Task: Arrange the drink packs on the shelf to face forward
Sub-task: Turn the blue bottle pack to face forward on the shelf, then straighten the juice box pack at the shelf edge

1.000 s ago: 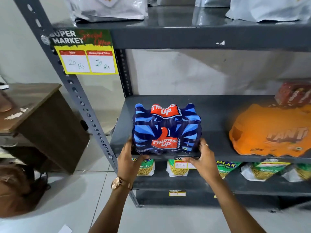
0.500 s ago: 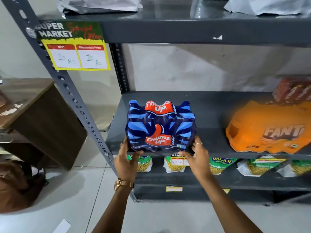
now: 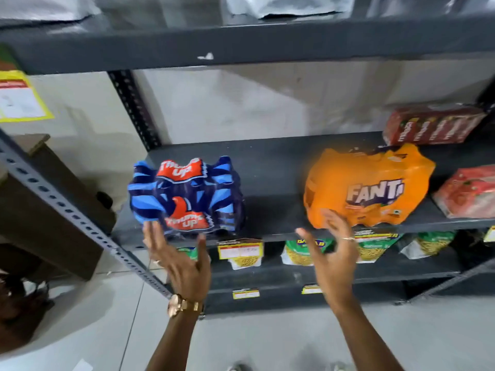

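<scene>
A blue Thums Up drink pack (image 3: 187, 195) stands at the left front of the grey middle shelf (image 3: 270, 210), its logo facing me. An orange Fanta pack (image 3: 369, 187) lies to its right, turned at a slant. My left hand (image 3: 182, 261) is open just below the blue pack, fingers spread, holding nothing. My right hand (image 3: 332, 253) is open in front of the Fanta pack's lower left corner, fingertips close to it; whether they touch is unclear. A red pack (image 3: 434, 124) sits at the back right and another red pack (image 3: 468, 192) at the far right.
Snack bags (image 3: 297, 251) with price tags (image 3: 239, 249) fill the shelf below. A slanted perforated upright (image 3: 67, 210) runs down the left. A dark wooden desk (image 3: 45, 210) stands left of the rack. White bags lie on the top shelf (image 3: 241, 46).
Both hands have let go of the Thums Up pack. My right hand has moved right toward the Fanta pack and the view has shifted right.
</scene>
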Motion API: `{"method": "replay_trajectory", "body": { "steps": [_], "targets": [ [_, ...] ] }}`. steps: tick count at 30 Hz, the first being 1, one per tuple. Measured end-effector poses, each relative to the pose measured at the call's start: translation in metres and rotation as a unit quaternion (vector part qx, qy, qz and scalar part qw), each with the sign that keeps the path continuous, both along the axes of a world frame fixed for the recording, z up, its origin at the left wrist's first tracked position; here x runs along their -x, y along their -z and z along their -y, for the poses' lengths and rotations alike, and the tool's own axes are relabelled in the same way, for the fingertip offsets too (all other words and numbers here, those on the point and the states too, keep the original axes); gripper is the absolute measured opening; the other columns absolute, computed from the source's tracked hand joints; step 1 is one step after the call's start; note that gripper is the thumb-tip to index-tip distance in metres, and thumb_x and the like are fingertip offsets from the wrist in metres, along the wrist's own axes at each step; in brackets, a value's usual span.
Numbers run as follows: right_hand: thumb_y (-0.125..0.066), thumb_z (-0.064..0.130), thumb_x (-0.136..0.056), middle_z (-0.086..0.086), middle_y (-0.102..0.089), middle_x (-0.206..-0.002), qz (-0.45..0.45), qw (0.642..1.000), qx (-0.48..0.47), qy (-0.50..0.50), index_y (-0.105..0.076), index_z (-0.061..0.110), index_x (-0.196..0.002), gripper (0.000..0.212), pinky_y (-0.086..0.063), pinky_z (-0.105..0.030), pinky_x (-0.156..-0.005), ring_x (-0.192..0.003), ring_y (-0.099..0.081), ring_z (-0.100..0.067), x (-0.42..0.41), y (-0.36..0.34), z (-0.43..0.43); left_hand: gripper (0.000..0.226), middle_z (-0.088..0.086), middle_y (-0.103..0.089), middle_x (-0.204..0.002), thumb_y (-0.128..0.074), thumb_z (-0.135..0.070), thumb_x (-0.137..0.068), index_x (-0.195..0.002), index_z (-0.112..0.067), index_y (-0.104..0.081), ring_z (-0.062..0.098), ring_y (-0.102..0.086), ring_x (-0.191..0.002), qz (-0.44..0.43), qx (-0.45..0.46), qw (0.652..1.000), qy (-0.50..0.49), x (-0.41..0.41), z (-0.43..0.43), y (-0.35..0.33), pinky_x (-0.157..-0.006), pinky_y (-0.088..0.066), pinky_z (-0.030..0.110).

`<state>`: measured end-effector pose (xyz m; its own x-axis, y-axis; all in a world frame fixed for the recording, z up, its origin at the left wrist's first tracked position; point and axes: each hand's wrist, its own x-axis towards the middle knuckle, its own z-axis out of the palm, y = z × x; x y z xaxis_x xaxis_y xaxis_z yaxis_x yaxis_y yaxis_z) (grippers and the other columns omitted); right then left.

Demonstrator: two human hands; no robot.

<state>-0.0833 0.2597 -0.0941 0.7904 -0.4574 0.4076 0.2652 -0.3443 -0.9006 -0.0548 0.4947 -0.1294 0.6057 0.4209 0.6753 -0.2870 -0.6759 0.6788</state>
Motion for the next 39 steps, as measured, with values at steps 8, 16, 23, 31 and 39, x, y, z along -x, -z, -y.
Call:
{"method": "replay_trajectory", "body": {
  "steps": [8,16,23,31,39],
  "targets": [
    [-0.082,0.064,-0.049,-0.009,-0.048,-0.143,-0.162,0.985,0.042,-0.03,-0.028,0.024,-0.145,0.117,-0.04,-0.042,-0.108,-0.134,-0.045,-0.02,-0.022,0.019,0.211,0.111,0.008,-0.02,-0.159,-0.064,-0.07,-0.069,-0.151,-0.021,-0.008,0.028,-0.011,-0.148,-0.315,-0.042,0.899,0.3,-0.013,0.199,-0.007,-0.121,-0.016,0.045],
    [-0.079,0.017,-0.075,-0.017,-0.068,-0.097,-0.2,0.967,0.142,-0.075,-0.056,-0.002,-0.107,0.044,-0.035,-0.008,-0.06,-0.091,-0.066,-0.034,-0.042,0.047,0.24,0.089,0.023,-0.055,-0.132,-0.062,-0.065,-0.07,-0.133,-0.006,-0.038,0.048,-0.034,-0.136,-0.361,0.01,0.906,0.221,-0.035,0.222,0.022,-0.118,-0.021,0.051],
    [-0.074,0.034,-0.078,-0.019,-0.066,-0.123,-0.213,0.956,0.159,-0.122,-0.052,0.008,-0.122,0.056,-0.056,-0.044,-0.088,-0.108,-0.067,-0.032,-0.046,0.059,0.249,0.07,0.022,-0.055,-0.136,-0.064,-0.046,-0.078,-0.134,-0.01,-0.042,0.029,-0.025,-0.144,-0.269,0.004,0.939,0.215,-0.032,0.221,0.024,-0.109,0.029,0.018],
    [-0.068,0.051,-0.077,-0.018,-0.062,-0.129,-0.224,0.952,0.164,-0.132,-0.052,0.012,-0.126,0.064,-0.056,-0.046,-0.09,-0.115,-0.062,-0.036,-0.046,0.062,0.25,0.074,0.013,-0.071,-0.107,-0.063,-0.046,-0.078,-0.13,0.002,-0.043,0.035,-0.058,-0.118,-0.322,0.023,0.928,0.185,-0.035,0.222,0.037,-0.12,0.009,0.025],
    [-0.074,0.036,-0.077,-0.006,-0.045,-0.143,-0.044,0.982,0.153,-0.106,-0.04,0.014,-0.139,0.074,-0.029,-0.014,-0.112,-0.138,-0.036,-0.005,0.011,0.007,0.318,0.115,0.02,-0.011,-0.157,-0.065,-0.066,-0.073,-0.149,-0.002,-0.007,0.032,-0.012,-0.147,-0.111,0.075,0.99,0.047,0.004,0.289,0.001,-0.121,-0.013,0.045]
  ]
}}
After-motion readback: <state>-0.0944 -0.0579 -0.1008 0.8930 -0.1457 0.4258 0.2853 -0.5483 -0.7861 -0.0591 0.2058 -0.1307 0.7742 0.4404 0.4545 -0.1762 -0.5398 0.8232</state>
